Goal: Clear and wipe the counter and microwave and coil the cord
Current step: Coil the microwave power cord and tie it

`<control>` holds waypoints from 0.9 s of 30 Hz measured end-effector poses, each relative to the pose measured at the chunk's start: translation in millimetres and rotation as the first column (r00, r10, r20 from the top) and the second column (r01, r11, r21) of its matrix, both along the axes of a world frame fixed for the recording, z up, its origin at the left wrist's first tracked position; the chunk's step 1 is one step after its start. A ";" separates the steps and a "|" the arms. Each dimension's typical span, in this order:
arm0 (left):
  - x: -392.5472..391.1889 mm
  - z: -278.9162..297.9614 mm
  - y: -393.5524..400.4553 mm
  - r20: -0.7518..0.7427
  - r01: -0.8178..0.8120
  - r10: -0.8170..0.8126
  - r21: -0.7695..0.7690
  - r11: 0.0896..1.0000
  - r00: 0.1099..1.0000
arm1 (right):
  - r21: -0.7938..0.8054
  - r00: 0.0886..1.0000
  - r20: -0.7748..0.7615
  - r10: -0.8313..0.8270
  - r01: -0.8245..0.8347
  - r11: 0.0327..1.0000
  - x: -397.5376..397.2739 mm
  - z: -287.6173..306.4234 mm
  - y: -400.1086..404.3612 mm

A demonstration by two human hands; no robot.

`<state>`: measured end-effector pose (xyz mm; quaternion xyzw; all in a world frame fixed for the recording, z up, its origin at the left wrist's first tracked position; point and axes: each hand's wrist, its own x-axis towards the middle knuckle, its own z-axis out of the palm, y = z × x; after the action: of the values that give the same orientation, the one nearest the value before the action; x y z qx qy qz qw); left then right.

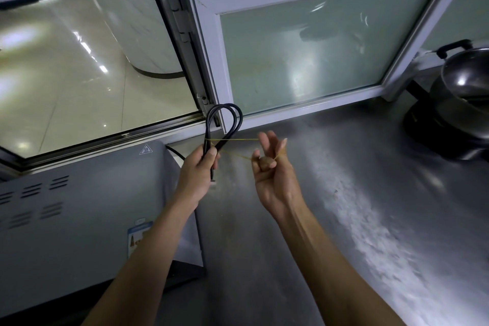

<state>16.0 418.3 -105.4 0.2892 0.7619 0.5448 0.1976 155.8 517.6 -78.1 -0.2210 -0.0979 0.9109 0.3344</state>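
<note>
Both hands work above the desk (344, 219): left hand (201, 174) grips the folded black cord (225, 124), right hand (272, 169) hooks a stretched rubber band (238, 139) around it

Two bare forearms and hands of one person, seen from above by a head-worn camera. The left hand (201, 169) and right hand (272, 167) wear no gloves, rings, watch or bracelets. No sleeves show; both arms are uncovered from the wrists down to the bottom edge of the view. Tendons and veins stand out along the right forearm. The visible fingernails are short and unpainted.
</note>
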 end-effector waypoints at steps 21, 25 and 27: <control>5.1 0.9 -4.7 -0.061 0.098 -0.104 -0.092 0.991 0.993 | 0.352 0.943 0.280 -0.180 0.073 0.933 -40.6 -10.6 3.8; 2.0 5.4 -7.7 -0.126 0.152 -0.167 -0.124 0.981 0.978 | 0.547 0.914 0.383 -0.136 -0.106 0.830 -31.4 -4.7 13.9; -1.2 8.1 -9.8 -0.209 0.191 -0.227 -0.179 0.965 0.951 | 0.602 0.862 0.487 -0.140 -0.215 0.769 -26.2 -2.1 19.1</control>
<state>14.8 408.5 -97.3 0.4123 0.7849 0.4227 0.1878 129.6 536.7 -80.3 -0.3228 -0.4896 0.7386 0.3326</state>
